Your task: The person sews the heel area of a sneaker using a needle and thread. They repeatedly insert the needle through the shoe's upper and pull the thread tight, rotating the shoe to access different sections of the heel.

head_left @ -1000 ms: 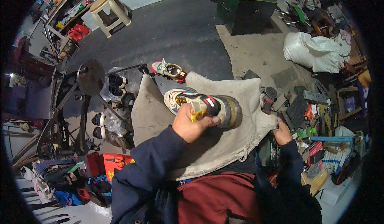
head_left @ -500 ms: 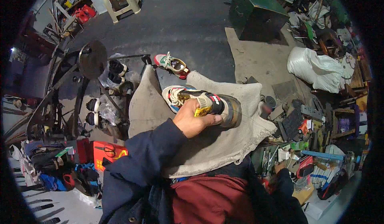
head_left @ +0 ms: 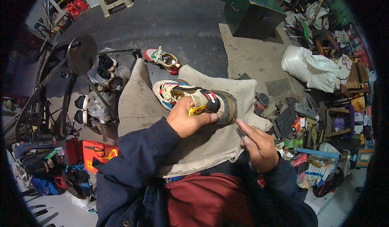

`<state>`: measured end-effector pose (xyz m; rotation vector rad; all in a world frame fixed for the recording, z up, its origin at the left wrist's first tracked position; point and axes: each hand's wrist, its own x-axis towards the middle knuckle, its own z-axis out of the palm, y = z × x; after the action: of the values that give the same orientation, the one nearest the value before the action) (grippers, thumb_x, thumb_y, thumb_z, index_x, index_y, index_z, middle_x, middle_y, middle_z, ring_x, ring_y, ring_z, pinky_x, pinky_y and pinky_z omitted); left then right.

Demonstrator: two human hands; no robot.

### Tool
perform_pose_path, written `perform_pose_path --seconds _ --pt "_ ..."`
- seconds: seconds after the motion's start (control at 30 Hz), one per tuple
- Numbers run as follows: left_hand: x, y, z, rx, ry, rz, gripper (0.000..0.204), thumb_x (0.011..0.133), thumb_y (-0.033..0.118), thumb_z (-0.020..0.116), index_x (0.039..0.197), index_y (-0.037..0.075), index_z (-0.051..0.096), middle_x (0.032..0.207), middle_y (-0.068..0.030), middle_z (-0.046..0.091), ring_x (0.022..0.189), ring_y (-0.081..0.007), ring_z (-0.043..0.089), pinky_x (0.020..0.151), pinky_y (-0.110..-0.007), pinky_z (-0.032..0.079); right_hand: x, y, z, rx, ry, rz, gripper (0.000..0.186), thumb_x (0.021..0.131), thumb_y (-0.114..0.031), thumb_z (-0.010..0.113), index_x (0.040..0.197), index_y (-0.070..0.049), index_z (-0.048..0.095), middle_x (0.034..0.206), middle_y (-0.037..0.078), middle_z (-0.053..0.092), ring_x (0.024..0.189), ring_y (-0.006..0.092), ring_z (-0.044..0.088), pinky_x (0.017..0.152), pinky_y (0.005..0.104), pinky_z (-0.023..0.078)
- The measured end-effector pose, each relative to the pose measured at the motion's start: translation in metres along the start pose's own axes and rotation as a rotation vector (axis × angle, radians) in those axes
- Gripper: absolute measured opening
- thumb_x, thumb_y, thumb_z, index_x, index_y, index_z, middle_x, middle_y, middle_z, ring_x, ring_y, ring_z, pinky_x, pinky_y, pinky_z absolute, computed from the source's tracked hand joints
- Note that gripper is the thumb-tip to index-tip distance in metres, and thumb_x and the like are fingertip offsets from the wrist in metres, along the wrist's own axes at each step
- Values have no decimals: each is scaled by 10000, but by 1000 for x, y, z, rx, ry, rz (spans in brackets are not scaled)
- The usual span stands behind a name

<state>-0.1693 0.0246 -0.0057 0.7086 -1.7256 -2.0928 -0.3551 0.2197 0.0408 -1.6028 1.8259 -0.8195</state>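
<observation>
While the left hand (head_left: 187,119) clamps the multicoloured sneaker (head_left: 194,101) over the beige lap cloth (head_left: 210,146), its long axis runs left to right. The right hand (head_left: 259,146), fingers pinched on something thin, sits just beside the heel end.

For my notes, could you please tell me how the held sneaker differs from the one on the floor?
The held sneaker is gripped by the left hand over a beige cloth; the floor sneaker lies untouched on dark ground. The held one looks larger, being nearer. Both share multicoloured uppers and pale laces.

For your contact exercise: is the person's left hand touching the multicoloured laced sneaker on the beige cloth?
Touching. The head view shows the left hand wrapped around the multicoloured laced sneaker, fingers over its side.
</observation>
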Motion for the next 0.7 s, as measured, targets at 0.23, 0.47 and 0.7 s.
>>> perform_pose_path --seconds 0.23,0.47,0.7 --pt "4 -8 -4 -44 -35 11 169 877 72 743 1026 -1 715 919 -2 715 822 -98 624 765 -292 513 12 -10 7 -17 2 18 485 980 33 487 1458 -11 557 796 101 576 686 188 578 674 301 488" --pt "7 -13 -7 17 -25 84 158 867 99 744 986 1 710 838 -24 700 766 -104 604 720 -309 501 16 -14 8 -76 21 3 470 981 32 490 1439 -16 581 773 104 603 665 181 595 649 303 495" --pt "-1 -16 -3 55 17 116 150 857 84 734 970 -7 701 786 -77 689 718 -147 618 689 -340 508 20 -22 3 -152 -40 28 491 937 57 552 1420 -20 593 822 177 659 703 287 654 661 347 516"
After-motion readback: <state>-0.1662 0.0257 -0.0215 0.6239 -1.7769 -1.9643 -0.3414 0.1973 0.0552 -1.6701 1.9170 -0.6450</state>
